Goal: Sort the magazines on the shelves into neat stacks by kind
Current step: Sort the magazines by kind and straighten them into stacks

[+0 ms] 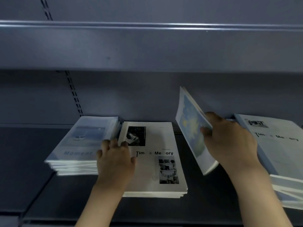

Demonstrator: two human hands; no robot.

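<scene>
Three magazine stacks lie on the dark shelf (49, 190). At the left is a blue "Moment" stack (82, 141). A white "Time & Memory" stack (157, 163) sits in the middle. Another "Time & Memory" pile (278, 145) is at the right, with blue-edged copies under it. My left hand (114, 159) rests on the seam between the left and middle stacks, fingers loosely bent on the covers. My right hand (229, 141) grips a blue-and-yellow magazine (190, 122), tilted up on edge between the middle and right stacks.
A grey upper shelf (147, 46) overhangs the stacks, leaving limited height. The shelf's back panel has a slotted upright (73, 94) at the left. Bare dark shelf surface lies left of the "Moment" stack and in front of the stacks.
</scene>
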